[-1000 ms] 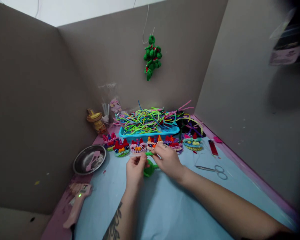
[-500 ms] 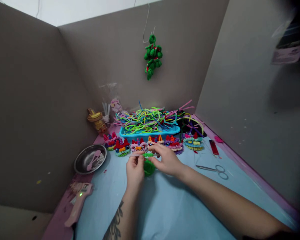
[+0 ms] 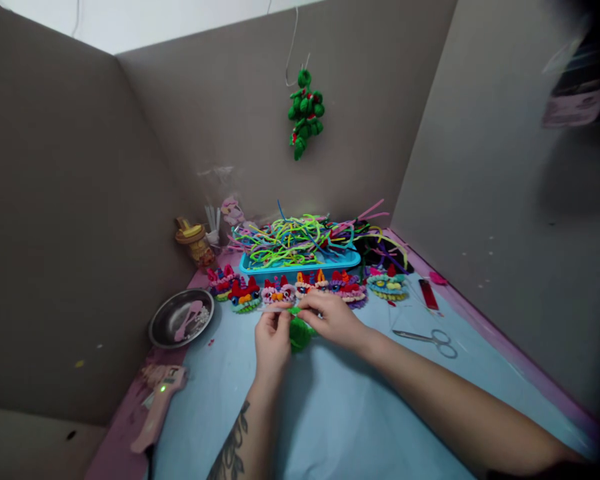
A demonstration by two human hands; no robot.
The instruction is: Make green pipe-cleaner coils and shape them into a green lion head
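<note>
Fingers of the left hand [image 3: 273,339] squeeze a pale stick [image 3: 272,309]; fingers of the right hand [image 3: 336,321] squeeze green fuzzy wire [image 3: 294,311]. Looks like winding, which needs steady holding.

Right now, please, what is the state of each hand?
Left hand: closed, pinching a thin pale stick.
Right hand: closed, pinching green fuzzy wire close to the left hand.

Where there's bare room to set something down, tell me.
Bare blue sheet shows between the left forearm and right forearm, and between the left forearm and pink glue gun. It is crowded beyond the right hand, where fuzzy figures line the front of the blue tray.
</note>
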